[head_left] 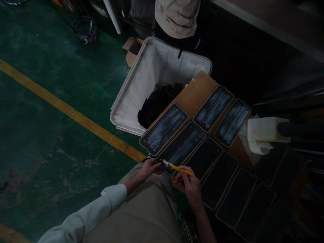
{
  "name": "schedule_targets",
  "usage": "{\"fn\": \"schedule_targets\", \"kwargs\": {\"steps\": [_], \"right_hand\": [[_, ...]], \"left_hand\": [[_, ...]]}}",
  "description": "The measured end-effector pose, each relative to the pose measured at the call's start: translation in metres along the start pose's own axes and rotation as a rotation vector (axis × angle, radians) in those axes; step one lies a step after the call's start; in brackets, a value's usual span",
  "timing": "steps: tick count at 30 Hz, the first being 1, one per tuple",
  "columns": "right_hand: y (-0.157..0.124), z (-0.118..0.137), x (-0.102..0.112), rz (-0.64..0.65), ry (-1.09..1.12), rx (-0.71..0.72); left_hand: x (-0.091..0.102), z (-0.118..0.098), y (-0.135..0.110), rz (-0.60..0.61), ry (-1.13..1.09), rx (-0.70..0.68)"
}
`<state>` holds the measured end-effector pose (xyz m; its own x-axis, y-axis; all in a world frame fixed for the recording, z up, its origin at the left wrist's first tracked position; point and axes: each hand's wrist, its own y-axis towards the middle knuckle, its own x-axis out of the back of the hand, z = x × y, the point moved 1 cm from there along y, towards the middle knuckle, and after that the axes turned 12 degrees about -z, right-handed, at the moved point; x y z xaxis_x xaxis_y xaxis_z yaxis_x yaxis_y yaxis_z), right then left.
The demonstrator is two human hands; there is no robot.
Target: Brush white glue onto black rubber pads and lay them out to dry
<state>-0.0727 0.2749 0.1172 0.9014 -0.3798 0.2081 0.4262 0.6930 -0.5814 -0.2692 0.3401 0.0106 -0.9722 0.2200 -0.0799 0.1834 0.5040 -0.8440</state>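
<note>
My right hand grips a small brush with a yellow handle. Its whitish bristles rest over the near end of a dark rectangular pad with rounded corners and a pale edge. At that pad's lower left corner, the fingers of my left hand are closed on the edge. Streaky whitish coating covers part of this pad. Similar streaks mark a pad to its left and two farther ones. Several plain dark pads, one just to the right, lie in a row toward the lower right.
The pads lie on a brown board. A large white bin beyond it holds black pieces. A whitish plastic container stands at the right. Another person's beige clothing shows behind the bin. A yellow line crosses the green floor.
</note>
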Motion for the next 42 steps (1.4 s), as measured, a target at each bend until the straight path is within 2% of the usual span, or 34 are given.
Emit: {"fn": "schedule_targets", "kwargs": {"steps": [3, 6, 11, 15, 18, 22, 24, 27, 30, 33, 36, 40, 42], "right_hand": [[0.023, -0.003, -0.001, -0.001, 0.124, -0.091], [0.050, -0.003, 0.003, -0.055, 0.155, -0.035], [0.085, 0.020, 0.017, -0.311, 0.128, 0.223], [0.098, 0.039, 0.023, -0.472, -0.076, 0.510], [0.100, 0.039, 0.019, -0.473, -0.301, 0.703], [0.085, 0.023, 0.004, -0.317, -0.550, 0.826], [0.065, 0.014, -0.004, -0.201, -0.599, 0.830], [0.028, 0.006, -0.013, -0.036, -0.549, 0.768], [0.005, 0.006, -0.013, 0.066, -0.423, 0.535], [0.014, 0.013, -0.004, 0.083, -0.260, 0.279], [0.048, 0.025, 0.012, -0.079, -0.133, 0.243], [0.093, 0.043, 0.035, -0.409, -0.141, 0.446], [0.106, 0.048, 0.040, -0.491, -0.213, 0.555]], "left_hand": [[0.001, 0.000, 0.000, 0.019, 0.012, -0.036], [0.004, 0.003, 0.003, 0.056, 0.049, -0.082], [0.007, 0.008, 0.007, 0.087, 0.064, -0.099], [0.007, 0.005, 0.006, 0.098, 0.064, -0.078], [0.006, 0.001, 0.004, 0.101, 0.053, -0.056], [0.004, -0.003, 0.003, 0.096, 0.039, -0.038], [0.004, -0.004, 0.003, 0.092, 0.037, -0.026], [0.004, -0.006, 0.003, 0.084, 0.053, -0.016], [0.005, -0.008, 0.002, 0.092, 0.065, -0.019], [0.005, -0.009, 0.002, 0.096, 0.064, -0.018], [0.005, -0.008, 0.002, 0.093, 0.060, -0.004], [0.005, -0.006, 0.003, 0.104, 0.038, 0.009], [0.005, -0.005, 0.004, 0.106, 0.029, 0.019]]}}
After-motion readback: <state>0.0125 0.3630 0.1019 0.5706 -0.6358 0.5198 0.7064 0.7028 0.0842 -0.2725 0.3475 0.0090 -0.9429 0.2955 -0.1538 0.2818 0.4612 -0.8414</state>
